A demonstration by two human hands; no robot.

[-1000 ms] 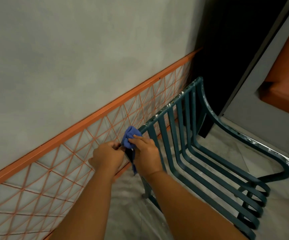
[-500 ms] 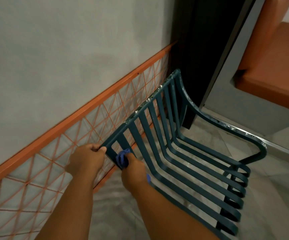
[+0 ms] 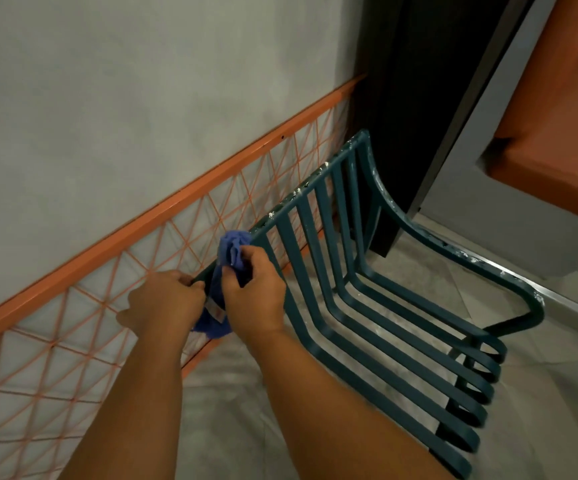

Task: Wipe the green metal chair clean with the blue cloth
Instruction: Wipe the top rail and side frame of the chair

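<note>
The green metal chair [image 3: 367, 299] stands on the pale floor [image 3: 246, 427], its slatted back turned toward the grey wall [image 3: 124, 98] and close to the orange wire grid panel [image 3: 72, 341] that runs along the wall's foot. The right hand [image 3: 256, 292] is closed around the blue cloth [image 3: 232, 251], bunching it over the near end of the chair's top rail, so that the cloth wraps the rail and a loose tail hangs down between the two hands. The left hand [image 3: 162, 303] grips the same corner of the backrest just beside it, fingers curled round the frame at the end of the rail. White specks dot the top rail farther along and the right armrest [image 3: 460, 254]. Behind the chair's far corner a dark post or door frame [image 3: 401, 116] rises, nearly touching the backrest. Off to the right sits an orange cushioned bench [image 3: 557, 150] against a grey base, well apart from the hands. The wire panel crowds the back of the chair, leaving only a narrow gap behind the rail where the cloth is held
</note>
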